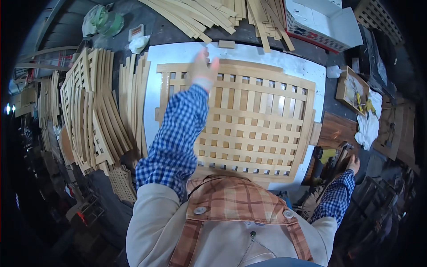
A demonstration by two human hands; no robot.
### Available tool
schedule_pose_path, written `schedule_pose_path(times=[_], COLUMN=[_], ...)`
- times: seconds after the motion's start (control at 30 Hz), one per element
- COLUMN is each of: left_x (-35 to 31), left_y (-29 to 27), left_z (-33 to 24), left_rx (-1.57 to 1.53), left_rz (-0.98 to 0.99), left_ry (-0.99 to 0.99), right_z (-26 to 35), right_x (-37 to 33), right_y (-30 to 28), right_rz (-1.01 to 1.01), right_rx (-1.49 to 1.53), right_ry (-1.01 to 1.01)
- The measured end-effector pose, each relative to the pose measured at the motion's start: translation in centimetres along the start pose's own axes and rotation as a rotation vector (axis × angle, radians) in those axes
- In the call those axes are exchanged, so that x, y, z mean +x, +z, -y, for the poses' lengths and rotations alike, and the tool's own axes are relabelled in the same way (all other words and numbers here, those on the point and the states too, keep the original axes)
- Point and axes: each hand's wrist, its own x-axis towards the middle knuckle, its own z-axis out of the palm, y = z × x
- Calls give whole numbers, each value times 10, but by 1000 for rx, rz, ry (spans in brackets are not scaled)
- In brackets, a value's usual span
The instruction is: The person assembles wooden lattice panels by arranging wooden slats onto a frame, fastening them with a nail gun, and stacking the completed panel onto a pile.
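A wooden lattice panel (247, 120) with a wider frame lies flat on a white board in front of me. Over its far left corner reaches my left hand (205, 69), slightly blurred, its fingers stretched out and thumb apart, with nothing visible in it. My right hand (354, 164) is off to the right, low beside the board, next to dark tools and a wooden piece (341, 159). Its fingers are small and partly hidden, so whether they grip anything does not show. A small wooden block (226, 44) sits at the board's far edge.
Stacked lattice pieces and slats (95, 107) stand at the left. Loose thin strips (195, 18) are piled at the back, beside an open white box (322, 22). A wooden tray (351, 89) with small tools and a white cloth (368, 122) lie at the right.
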Motion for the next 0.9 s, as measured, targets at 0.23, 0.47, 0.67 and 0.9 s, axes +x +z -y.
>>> schedule_pose_path(times=[0.23, 0.47, 0.67, 0.9], left_x=[135, 141, 158, 99], left_y=[-32, -35, -31, -20], left_z=[36, 55, 31, 65], left_rx=[332, 530, 491, -17], left_rz=[-351, -55, -57, 69], left_ry=[-456, -339, -381, -58], right_z=[219, 319, 356, 364], right_x=[-151, -270, -342, -361], right_y=[84, 139, 164, 176], right_rz=[299, 679, 861, 1002], right_rx=[486, 377, 315, 276], right_ry=[-522, -700, -887, -750])
